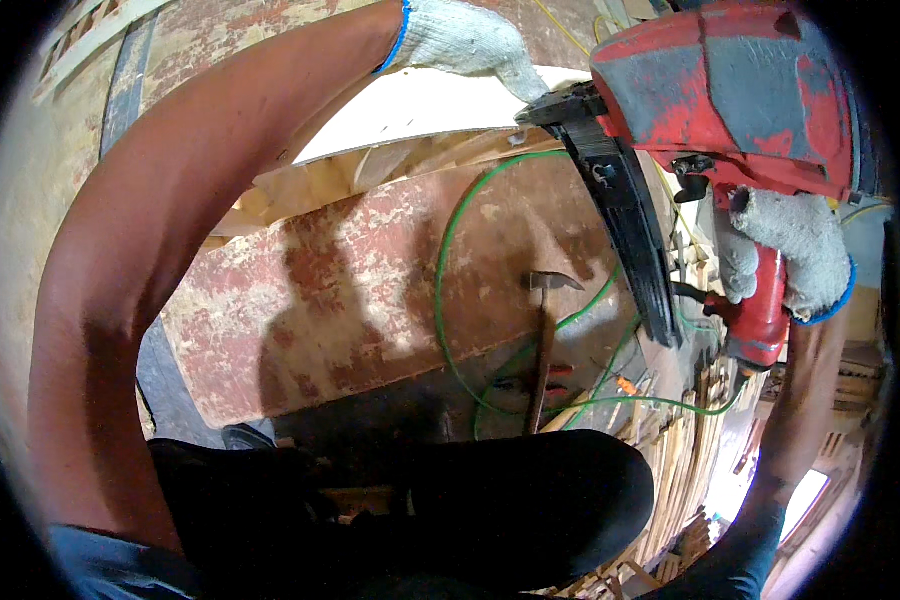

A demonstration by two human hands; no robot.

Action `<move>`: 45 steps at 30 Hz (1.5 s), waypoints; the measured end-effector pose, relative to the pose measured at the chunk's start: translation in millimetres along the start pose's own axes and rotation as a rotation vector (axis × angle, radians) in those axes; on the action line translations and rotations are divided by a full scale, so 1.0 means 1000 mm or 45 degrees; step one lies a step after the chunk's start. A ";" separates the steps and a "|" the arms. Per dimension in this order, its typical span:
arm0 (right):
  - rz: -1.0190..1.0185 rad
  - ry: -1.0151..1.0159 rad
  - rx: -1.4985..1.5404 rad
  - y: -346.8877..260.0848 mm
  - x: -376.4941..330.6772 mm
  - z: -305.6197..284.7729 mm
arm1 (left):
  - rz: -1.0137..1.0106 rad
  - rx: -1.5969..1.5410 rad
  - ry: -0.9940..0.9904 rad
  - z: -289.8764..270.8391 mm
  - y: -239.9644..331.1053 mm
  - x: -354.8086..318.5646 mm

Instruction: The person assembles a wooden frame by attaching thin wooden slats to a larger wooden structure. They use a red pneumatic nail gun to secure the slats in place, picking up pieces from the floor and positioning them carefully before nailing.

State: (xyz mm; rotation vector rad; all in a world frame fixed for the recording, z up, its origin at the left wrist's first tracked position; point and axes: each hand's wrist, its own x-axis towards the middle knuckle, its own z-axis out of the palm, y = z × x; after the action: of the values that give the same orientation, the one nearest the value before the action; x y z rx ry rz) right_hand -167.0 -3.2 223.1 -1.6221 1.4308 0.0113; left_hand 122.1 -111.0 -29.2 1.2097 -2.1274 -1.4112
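Note:
In my right hand [795, 250], gloved in grey knit with a blue cuff, is the handle of a red and grey nail gun [720, 90]. Its black magazine [620, 200] slants down toward me, and its nose is at the near edge of a white panel [410, 105]. My left hand [465, 45], in a matching glove, lies on that panel with a finger stretched toward the nose. Under the panel runs a pale wooden frame [370, 165]. Whether the nose touches the panel is hard to make out.
A green air hose [445, 320] loops from the nail gun's handle across the worn reddish tabletop [240, 350]. A hammer [544, 350] with a wooden handle lies near my knee. Stacked wooden strips [680, 460] are at the lower right.

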 end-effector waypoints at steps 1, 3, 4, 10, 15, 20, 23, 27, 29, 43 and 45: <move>0.006 0.012 -0.031 -0.004 0.001 -0.002 | 0.043 -0.119 0.001 0.001 0.000 0.000; -0.051 0.001 -0.214 -0.010 0.003 -0.005 | 0.129 -0.355 0.007 0.005 -0.001 0.000; -0.069 -0.023 -0.216 -0.012 0.005 -0.006 | 0.123 -0.336 0.018 0.006 -0.001 0.000; 0.016 0.079 -0.215 -0.014 -0.001 -0.005 | 0.155 -0.048 0.101 0.005 0.013 -0.008; -0.014 0.053 -0.163 -0.010 -0.003 -0.002 | 0.091 0.080 0.177 0.008 0.028 -0.018; 0.004 0.058 -0.063 -0.009 0.000 -0.001 | -0.181 -0.162 -0.013 0.004 0.049 -0.026; -0.020 -0.005 -0.106 -0.008 0.002 -0.003 | -0.138 -0.070 0.063 0.002 0.056 -0.034; 0.008 0.093 -0.104 -0.004 -0.003 -0.004 | -0.144 -0.214 0.054 0.007 0.046 -0.028; -0.009 0.061 -0.112 -0.003 -0.004 -0.004 | -0.040 -0.101 0.070 0.010 0.033 -0.018; 0.030 0.019 -0.014 -0.005 -0.001 0.003 | 0.121 0.243 -0.006 -0.001 0.018 -0.005; 0.029 0.007 -0.040 -0.008 -0.001 0.005 | 0.269 0.748 0.031 -0.004 0.025 -0.013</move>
State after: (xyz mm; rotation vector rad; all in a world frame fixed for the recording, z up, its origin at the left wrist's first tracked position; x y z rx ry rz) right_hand -158.2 -0.3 225.9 -1.6320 1.4602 0.0425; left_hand 120.5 -99.5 -2.8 1.1213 -2.6564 -0.6941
